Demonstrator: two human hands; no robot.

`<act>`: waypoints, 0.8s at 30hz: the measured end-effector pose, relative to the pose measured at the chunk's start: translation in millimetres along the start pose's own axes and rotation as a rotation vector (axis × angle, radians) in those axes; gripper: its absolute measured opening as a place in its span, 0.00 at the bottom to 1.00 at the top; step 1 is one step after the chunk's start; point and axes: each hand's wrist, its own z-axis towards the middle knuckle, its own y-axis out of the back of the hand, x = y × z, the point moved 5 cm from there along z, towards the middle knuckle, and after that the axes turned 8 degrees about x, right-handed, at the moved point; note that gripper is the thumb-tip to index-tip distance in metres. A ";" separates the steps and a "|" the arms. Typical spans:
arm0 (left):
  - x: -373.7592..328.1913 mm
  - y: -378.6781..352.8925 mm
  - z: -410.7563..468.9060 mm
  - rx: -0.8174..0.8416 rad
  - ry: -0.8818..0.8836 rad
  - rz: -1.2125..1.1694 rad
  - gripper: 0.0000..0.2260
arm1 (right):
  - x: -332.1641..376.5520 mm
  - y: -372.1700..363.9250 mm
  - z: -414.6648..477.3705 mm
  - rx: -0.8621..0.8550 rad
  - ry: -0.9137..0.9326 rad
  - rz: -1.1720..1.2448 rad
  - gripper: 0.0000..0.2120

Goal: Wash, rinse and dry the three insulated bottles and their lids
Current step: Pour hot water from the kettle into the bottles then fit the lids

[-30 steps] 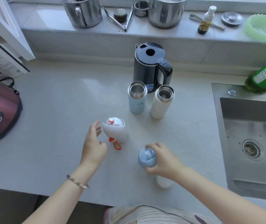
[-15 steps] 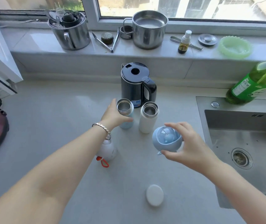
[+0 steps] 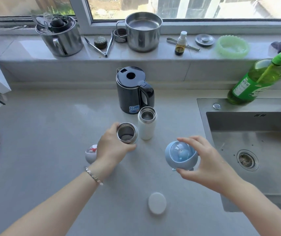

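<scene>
Left hand (image 3: pixel 112 152) fingers now clasp the open bottle (image 3: pixel 127 133), pulled mid-frame; right hand (image 3: pixel 207 162) fingers pinch the blue lid (image 3: pixel 180 156); washing likely next.

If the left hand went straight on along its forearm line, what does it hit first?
Likely the white bottle, just beyond the open bottle the left hand grips; depth is unclear from one view.

Daylight from the window (image 3: pixel 204 7) falls on a pale grey countertop (image 3: pixel 51 133) beside a steel sink (image 3: pixel 238 121).
</scene>
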 end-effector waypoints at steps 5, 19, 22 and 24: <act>7.1 -26.6 -32.8 0.086 -0.067 -0.038 0.23 | -0.4 -2.2 -2.2 0.017 0.004 0.019 0.34; 23.7 -71.9 -38.1 0.218 -0.054 -0.110 0.28 | 27.7 -28.7 29.9 0.177 0.120 -0.003 0.34; 32.2 -76.2 -38.5 0.227 -0.037 -0.224 0.28 | 34.0 -38.0 43.8 0.259 0.145 -0.069 0.35; 37.5 -77.5 -39.1 0.229 -0.037 -0.255 0.28 | 38.0 -43.2 48.4 0.331 0.155 -0.150 0.36</act>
